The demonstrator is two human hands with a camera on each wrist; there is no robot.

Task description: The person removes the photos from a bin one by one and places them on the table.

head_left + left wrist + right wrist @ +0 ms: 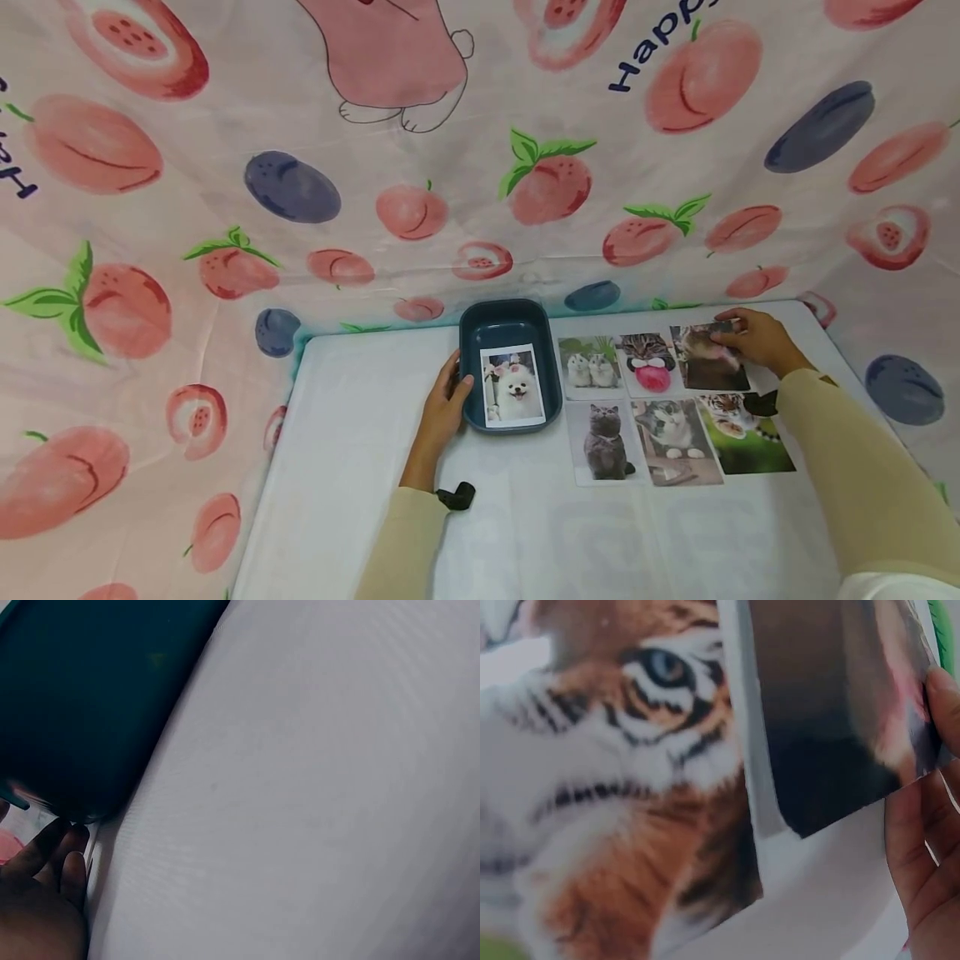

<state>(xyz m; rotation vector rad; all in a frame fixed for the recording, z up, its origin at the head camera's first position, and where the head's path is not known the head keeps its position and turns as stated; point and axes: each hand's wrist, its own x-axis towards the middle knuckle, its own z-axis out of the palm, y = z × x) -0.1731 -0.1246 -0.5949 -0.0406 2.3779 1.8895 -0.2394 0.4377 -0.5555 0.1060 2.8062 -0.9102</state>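
Note:
My left hand point(441, 410) grips the left side wall of a dark blue plastic tray point(504, 327), its thumb at the rim and its fingers along the outside. A photo print of a white fluffy dog point(516, 390) lies in the tray. In the left wrist view, fingertips touch the tray's side. At the back right, my right hand point(767, 340) pinches the right edge of a dark, brownish animal photo point(701, 360), thumb on top and fingers beneath. The right wrist view shows that print's edge over the white surface, beside a tiger photo point(645, 757).
Right of the tray, other prints lie in two rows: hamsters point(592, 368), a cat with a pink ball point(649, 367), a grey cat point(606, 446), and a tabby cat point(678, 442). A fruit-patterned cloth point(412, 158) hangs behind the white table point(360, 467).

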